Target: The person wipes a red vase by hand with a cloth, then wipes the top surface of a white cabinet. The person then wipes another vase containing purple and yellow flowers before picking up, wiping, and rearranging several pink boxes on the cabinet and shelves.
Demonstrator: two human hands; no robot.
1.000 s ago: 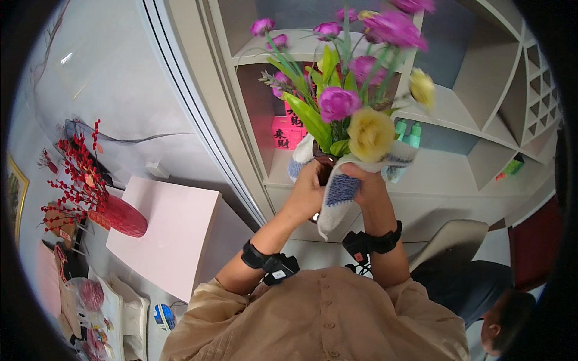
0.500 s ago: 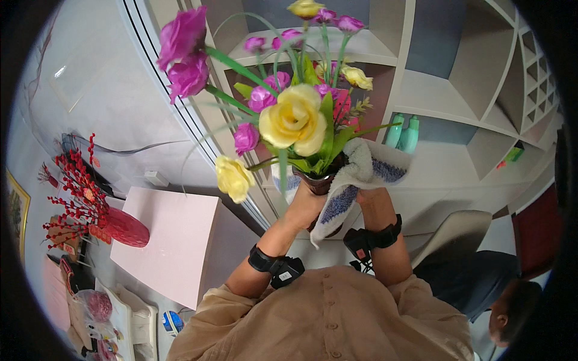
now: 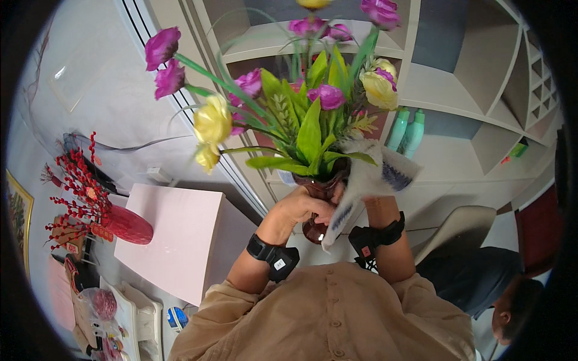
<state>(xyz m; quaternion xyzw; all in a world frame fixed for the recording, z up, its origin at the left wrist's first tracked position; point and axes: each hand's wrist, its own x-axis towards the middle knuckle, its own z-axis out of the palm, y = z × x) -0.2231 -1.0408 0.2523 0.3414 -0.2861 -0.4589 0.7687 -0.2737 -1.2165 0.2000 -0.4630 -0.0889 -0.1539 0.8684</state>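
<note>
We tilt the vase [image 3: 319, 207] back upright from its leftward lean; left hand [image 3: 298, 207] grips its neck, right hand [image 3: 361, 192] presses the cloth [image 3: 367, 180] against it, above our lap.

Down left, a red vase [image 3: 126, 224] of red berry sprigs beside a pink cabinet [image 3: 174, 237] — further right, two teal bottles [image 3: 406, 129] on white shelving [image 3: 457, 90].
</note>
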